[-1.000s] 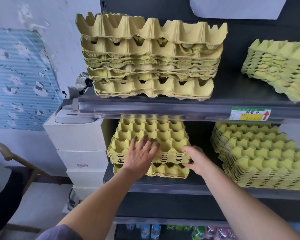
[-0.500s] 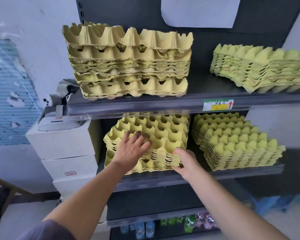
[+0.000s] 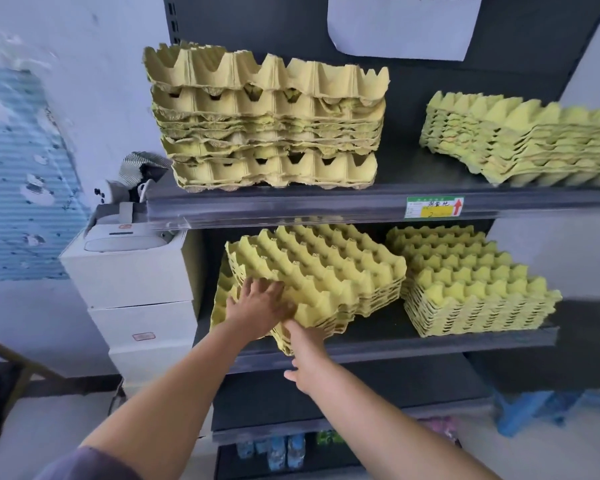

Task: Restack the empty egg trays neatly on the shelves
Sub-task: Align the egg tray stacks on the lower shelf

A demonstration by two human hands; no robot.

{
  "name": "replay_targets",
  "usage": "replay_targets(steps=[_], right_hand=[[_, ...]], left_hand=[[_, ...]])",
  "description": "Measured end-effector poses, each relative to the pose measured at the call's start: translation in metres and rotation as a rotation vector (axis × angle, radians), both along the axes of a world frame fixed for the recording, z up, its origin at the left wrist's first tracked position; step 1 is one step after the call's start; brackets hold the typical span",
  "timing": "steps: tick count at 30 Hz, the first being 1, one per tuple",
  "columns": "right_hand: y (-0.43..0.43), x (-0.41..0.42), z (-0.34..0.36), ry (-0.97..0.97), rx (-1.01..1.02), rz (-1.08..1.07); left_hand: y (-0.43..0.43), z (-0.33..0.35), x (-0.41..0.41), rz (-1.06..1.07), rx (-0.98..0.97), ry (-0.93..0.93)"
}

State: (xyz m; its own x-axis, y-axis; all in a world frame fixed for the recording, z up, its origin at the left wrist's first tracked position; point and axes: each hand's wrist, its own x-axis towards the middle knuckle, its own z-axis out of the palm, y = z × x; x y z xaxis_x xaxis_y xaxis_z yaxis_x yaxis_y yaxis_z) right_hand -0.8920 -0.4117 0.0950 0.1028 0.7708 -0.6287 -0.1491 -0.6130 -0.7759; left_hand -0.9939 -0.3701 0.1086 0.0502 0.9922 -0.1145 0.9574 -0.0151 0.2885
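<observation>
Busy with the skewed stack of egg trays, down and left of the price label, on the lower shelf. Lies turned off-square, front corner out over the shelf lip, upper trays slid askew over a few more beneath, further left of the label. Flat on top of that stack near its front-left edge, the left hand, fingers straight and spread, pressing rather than gripping. Against the overhanging front corner from below, the right hand, thumb out to the side; fingertips hidden by the pulp, so cannot tell whether curled round the edge or just pushing.

Probably very light, moulded paper pulp: stiff enough as a nested bundle, but soft at the rims, easy to crush or tear if pinched hard. Rough surface, unlikely to slip, yet loose layers likely to shear apart if shoved from one side only. Best taken by two opposite edges with flat palms, low on the bundle, then twisted square and slid back as one. Worth minding the neighbouring stack straight below the label, just beside, contact not clear. Up and left of the label, a taller uneven stack, judged still to need redoing; up and right, another stack set at an angle
</observation>
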Motion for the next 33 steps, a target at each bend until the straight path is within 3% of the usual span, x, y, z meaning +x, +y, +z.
replay_targets(steps=[6, 12, 19, 25, 30, 33], right_hand=[[0.023, 0.054, -0.02, -0.163, 0.119, -0.148], [0.07, 0.127, -0.001, -0.004, 0.195, -0.234], [0.119, 0.162, 0.007, 0.095, 0.024, -0.116], [0.177, 0.178, -0.027, -0.025, -0.064, -0.004], [0.224, 0.199, -0.084, -0.025, 0.024, 0.008], [0.207, 0.196, -0.071, 0.023, 0.064, -0.015]], left_hand=[[0.002, 0.003, 0.009, 0.124, 0.044, -0.126], [0.005, 0.001, 0.024, 0.28, 0.036, -0.198], [-0.003, -0.008, 0.048, 0.502, 0.14, -0.338], [-0.023, -0.013, 0.063, 0.836, 0.142, -0.828], [-0.038, -0.017, 0.075, 0.923, -0.165, -1.124], [-0.03, -0.013, 0.074, 0.931, -0.145, -1.165]])
